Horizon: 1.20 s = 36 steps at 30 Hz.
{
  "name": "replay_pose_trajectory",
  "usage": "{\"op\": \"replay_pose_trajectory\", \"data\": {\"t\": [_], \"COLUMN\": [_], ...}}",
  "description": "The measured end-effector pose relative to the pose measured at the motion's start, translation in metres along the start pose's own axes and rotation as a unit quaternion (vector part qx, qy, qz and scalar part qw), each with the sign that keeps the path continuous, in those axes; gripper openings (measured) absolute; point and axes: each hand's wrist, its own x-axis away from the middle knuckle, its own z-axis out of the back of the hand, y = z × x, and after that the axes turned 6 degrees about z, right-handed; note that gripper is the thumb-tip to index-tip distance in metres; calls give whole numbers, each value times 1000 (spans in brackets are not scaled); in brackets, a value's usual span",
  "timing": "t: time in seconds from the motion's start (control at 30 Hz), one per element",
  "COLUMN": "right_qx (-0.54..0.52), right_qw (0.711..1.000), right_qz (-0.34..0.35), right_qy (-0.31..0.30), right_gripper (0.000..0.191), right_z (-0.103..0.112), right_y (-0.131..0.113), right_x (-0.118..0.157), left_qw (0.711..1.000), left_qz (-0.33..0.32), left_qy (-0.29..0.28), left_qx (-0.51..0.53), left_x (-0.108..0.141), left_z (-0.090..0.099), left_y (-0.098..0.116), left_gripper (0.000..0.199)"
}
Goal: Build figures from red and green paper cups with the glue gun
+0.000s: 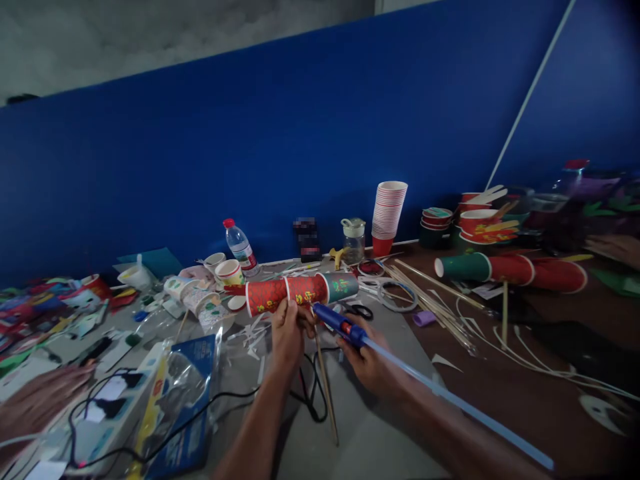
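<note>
Three paper cups joined end to end, two red cups (267, 296) and a green one (342, 285), lie sideways above the table. My left hand (289, 333) is closed on them from below, near the middle cup. A wooden stick (326, 387) slants down from beside its fingers. My right hand (367, 353) grips a blue glue gun (333, 320), whose nozzle points at the underside of the cups, close to my left fingers. A long translucent glue stick (465, 407) extends from the gun's rear. Whether the nozzle touches the cups is unclear.
Behind are a bottle (241, 249), a glass jar (354, 241) and stacked cups (389, 210). More joined cups (510, 269) lie right, beside thin sticks (435, 303). A power strip (120, 407) with black cables is at left. A person's hand (615, 248) shows far right.
</note>
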Motion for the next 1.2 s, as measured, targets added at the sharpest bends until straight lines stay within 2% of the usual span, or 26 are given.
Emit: {"op": "replay_pose_trajectory", "data": {"t": [0.23, 0.37, 0.53, 0.7, 0.9, 1.2], "right_qx": [17, -9, -46, -74, -88, -93], "right_qw": [998, 1000, 997, 995, 993, 991], "right_qz": [62, 24, -64, -73, -77, -92], "right_qy": [-9, -10, -6, -13, 6, -4], "right_gripper": [32, 33, 33, 33, 35, 38], "right_z": [3, 7, 8, 8, 8, 4], "right_y": [-2, -4, -8, -11, -12, -8], "right_x": [-2, -1, -1, -3, -2, -1], "left_qw": [998, 997, 1000, 998, 997, 993], "left_qz": [-18, -26, -7, 23, 39, 65], "left_qy": [-6, -4, 17, 30, 20, 39], "left_qx": [-64, -71, -1, 52, 66, 93], "left_x": [2, 2, 1, 1, 2, -1], "left_z": [2, 3, 1, 1, 0, 0], "left_y": [-2, -2, -1, 1, 4, 5], "left_gripper": [33, 33, 32, 34, 35, 38]}}
